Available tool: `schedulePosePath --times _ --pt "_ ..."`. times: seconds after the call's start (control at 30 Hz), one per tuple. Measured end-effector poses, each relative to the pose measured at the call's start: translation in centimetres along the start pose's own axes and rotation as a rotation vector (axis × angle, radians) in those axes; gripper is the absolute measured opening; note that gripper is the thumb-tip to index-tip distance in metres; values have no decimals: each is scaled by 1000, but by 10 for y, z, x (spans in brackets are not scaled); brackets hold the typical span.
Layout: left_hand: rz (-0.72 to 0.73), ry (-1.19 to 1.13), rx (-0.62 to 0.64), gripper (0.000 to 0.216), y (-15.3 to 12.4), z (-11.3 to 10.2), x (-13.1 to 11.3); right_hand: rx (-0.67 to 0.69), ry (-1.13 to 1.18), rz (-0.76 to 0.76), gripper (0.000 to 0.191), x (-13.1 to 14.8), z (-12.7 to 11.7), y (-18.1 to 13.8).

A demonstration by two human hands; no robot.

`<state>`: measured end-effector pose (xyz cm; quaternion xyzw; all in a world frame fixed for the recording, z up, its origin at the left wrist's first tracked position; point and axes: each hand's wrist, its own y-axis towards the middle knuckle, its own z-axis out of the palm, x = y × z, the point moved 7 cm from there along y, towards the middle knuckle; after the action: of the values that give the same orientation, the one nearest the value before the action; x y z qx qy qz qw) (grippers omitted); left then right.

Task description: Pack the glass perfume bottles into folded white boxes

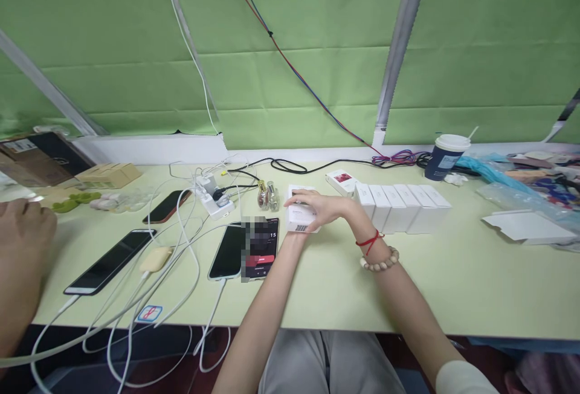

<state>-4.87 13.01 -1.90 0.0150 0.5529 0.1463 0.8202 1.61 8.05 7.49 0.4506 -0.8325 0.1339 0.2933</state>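
Bench: a pale green bench (408, 285) strewn with phones and white cables.
Row: a row of white cardboard boxes (403, 206) stands just right of the hands.
Right hand: the right hand (319, 208) reaches in from the right, fingers curled over the box top and gripping it.
Left hand: the left hand (293, 235) comes up from below; it is nearer, and its grip cannot be told.
Box: the small white cardboard box with a barcode label (299, 220) sits mid-bench between both hands, long axis roughly left to right.
Hidden: the left fingers, behind the box.

White box (299, 216), black barcode (301, 228); pale green table (344, 285); navy cup (441, 164), white lid (452, 141)
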Motion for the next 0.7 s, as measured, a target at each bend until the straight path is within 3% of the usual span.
schedulePosePath --times 0.13,0.27,0.5,0.7 --pt "-61 -37 -66 54 -2 -3 4 -206 153 5 67 2 -25 -11" --pt "104 5 -141 42 -11 -8 -10 -413 165 53 49 -12 -50 -27" --pt "476 555 64 23 -29 16 -35 -520 -97 122 25 -41 -64 -41" --pt "493 629 91 25 -29 17 -32 -582 -125 124 29 -42 -68 -44"
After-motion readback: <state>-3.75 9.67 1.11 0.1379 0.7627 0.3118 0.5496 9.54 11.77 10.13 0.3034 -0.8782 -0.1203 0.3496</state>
